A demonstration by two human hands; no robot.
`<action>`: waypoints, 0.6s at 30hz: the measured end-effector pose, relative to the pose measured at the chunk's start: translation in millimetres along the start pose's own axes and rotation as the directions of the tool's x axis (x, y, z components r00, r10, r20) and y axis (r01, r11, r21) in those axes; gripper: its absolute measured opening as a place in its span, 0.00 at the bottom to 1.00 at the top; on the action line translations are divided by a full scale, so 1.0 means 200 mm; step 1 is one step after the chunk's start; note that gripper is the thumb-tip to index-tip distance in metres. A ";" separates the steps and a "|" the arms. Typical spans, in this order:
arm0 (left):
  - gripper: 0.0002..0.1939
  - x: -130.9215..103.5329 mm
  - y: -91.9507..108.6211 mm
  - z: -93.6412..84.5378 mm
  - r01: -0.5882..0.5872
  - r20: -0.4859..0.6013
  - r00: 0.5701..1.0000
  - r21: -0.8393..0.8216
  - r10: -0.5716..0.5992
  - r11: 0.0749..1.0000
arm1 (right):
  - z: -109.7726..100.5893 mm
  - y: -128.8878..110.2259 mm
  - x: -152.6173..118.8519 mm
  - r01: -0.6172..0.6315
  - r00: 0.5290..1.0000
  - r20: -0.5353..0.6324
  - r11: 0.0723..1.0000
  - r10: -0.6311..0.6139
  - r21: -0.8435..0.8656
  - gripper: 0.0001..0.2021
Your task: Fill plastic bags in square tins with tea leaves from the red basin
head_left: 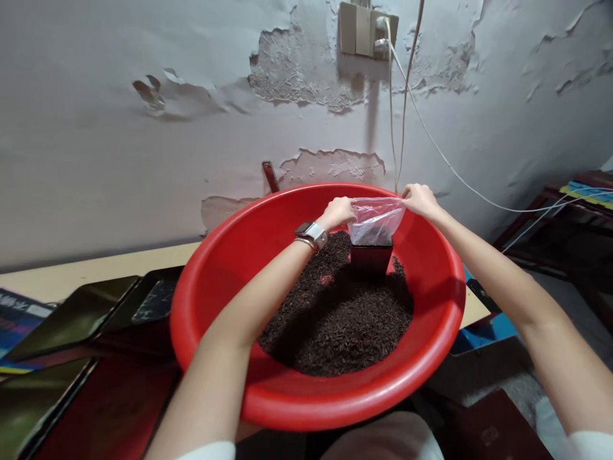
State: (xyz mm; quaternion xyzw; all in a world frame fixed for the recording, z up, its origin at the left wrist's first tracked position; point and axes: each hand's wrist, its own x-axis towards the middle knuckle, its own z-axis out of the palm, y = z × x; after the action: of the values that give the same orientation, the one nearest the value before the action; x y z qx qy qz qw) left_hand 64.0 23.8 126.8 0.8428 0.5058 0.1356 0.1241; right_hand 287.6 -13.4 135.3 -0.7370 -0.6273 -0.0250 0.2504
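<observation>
A clear plastic bag (377, 223) rises out of a dark square tin (371, 260), its mouth stretched flat between my two hands. My left hand (339, 212) pinches the bag's left top corner; a watch and a bracelet sit on that wrist. At the right top corner, the fingers of my right hand (419, 198) are closed on the plastic. The tin stands upright on loose dark tea leaves (345, 332) inside a big red basin (215, 281). What the bag contains, if anything, is hidden by the tin.
Several open tins (76, 313) with gold insides lie left of the basin on a pale table (96, 264). Behind is a peeling wall (306, 70) with sockets (368, 30) and hanging cables (431, 137). A dark red box (498, 428) sits lower right, near a dark rack (550, 220).
</observation>
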 end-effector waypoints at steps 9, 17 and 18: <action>0.20 -0.17 0.04 0.07 -0.028 0.117 0.993 -0.050 0.034 0.998 | 0.02 -0.18 -0.28 0.510 0.839 0.377 0.810 -0.394 -0.289 0.13; 0.21 -0.23 0.03 0.08 -0.050 0.102 0.993 -0.038 0.053 0.998 | -0.01 -0.15 -0.47 0.613 0.786 0.443 0.632 -0.431 -0.473 0.13; 0.23 -0.25 0.03 0.10 -0.076 0.081 0.994 -0.007 0.076 0.997 | 0.00 -0.15 -0.50 0.628 0.776 0.449 0.608 -0.443 -0.485 0.13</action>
State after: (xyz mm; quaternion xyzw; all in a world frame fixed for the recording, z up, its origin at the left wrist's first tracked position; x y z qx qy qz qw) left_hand 53.6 -24.1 105.1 0.8660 0.4678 0.1070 0.1409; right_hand 239.4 -101.9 110.6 -0.5470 -0.8061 -0.1949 -0.1137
